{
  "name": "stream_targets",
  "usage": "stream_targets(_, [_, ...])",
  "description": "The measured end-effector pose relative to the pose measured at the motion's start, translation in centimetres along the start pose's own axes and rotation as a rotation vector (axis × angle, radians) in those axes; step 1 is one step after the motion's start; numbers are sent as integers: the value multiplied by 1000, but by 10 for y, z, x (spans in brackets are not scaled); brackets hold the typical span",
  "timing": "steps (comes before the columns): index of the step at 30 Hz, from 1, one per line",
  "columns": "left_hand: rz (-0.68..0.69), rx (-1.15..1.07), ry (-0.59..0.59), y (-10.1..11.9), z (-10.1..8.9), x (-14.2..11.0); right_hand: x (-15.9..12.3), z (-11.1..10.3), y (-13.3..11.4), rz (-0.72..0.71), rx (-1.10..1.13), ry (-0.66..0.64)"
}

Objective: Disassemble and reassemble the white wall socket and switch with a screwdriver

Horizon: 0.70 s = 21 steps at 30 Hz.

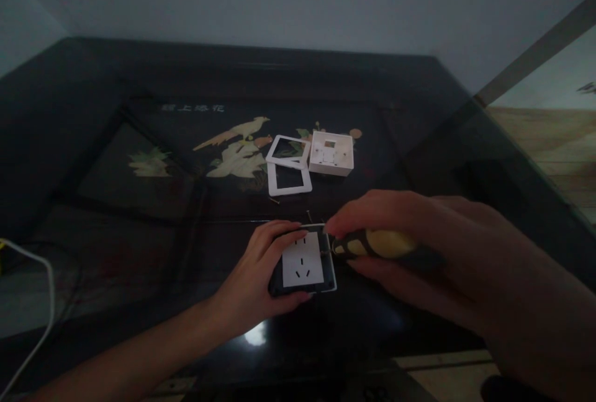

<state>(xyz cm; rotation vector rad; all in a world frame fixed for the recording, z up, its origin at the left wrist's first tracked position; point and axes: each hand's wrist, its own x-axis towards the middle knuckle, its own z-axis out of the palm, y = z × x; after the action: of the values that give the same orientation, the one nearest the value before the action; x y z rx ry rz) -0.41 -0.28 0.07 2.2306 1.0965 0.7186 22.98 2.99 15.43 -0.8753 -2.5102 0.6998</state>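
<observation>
Near the front of the dark table lies a wall socket (302, 268) with a white face and a dark surround, seated over a white-edged box. My left hand (267, 256) grips it from the left, fingers over the top edge and thumb at the bottom. In my right hand (419, 234) is a screwdriver (379, 244) with a yellow and black handle. Its tip points left at the socket's right side; whether it sits in a screw there I cannot tell. A loose screw (308, 216) rests just behind the socket.
Beyond the socket, two white frames (289, 191) overlap beside an open white mounting box (342, 170). Another screw (274, 201) lies in front of the frames. A white cable (50, 290) hangs at the left. The glossy tabletop (162, 253) meets a wall at the back.
</observation>
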Motion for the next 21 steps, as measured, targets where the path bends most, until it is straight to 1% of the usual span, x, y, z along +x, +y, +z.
stream_targets(3, [2, -5, 11, 2, -1, 0, 0, 8, 0, -24, -89, 65])
stream_targets(6, [-5, -20, 4, 1, -2, 0, 0, 17, -1, -19, -232, 210])
stream_targets(8, [-4, -25, 0, 0, -1, 0, 1, 18, 0, -4, -280, 264])
stream_targets(10, [-8, -30, -4, -1, -1, 0, 2, 15, 2, 25, -240, 241])
stream_targets(13, [-23, -40, -14, -1, 0, 0, 3, 6, 5, 45, -125, 156])
stream_targets(16, [-26, -41, -24, -1, 0, -1, 1, 0, 7, 55, -79, 108])
stream_targets(18, [-20, -38, -21, -1, 0, -1, 1, 1, 7, 24, -67, 103])
stream_targets(21, [-20, -27, -22, 0, -2, -1, 3, 8, 8, -35, -106, 143])
